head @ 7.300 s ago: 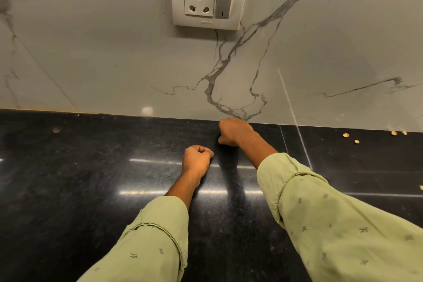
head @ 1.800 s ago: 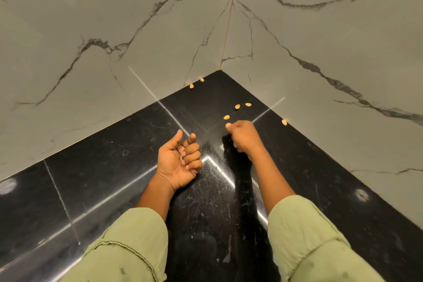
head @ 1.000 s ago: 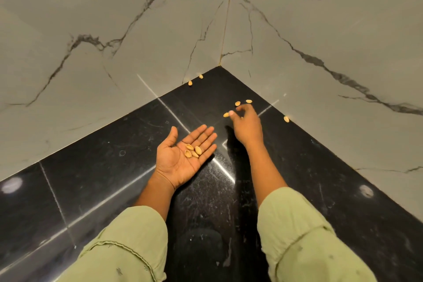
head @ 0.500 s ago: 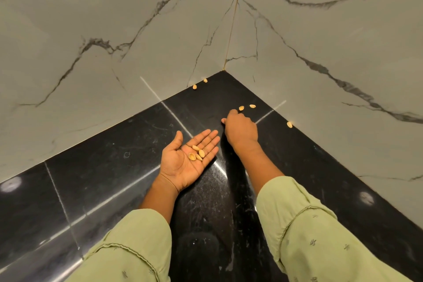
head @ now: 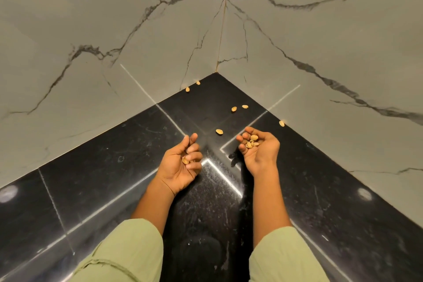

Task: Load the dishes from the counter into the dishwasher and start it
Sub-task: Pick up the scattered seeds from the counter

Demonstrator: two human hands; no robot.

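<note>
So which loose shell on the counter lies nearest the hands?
The lone shell between the left hand and right hand; the other five lie farther back toward the walls.

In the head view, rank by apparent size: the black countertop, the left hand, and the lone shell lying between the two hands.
1. black countertop, by far the largest.
2. left hand, cupped palm up with a shell in it.
3. lone shell, tiny; it lies farther from the camera, but the ranking is not in doubt.
</note>
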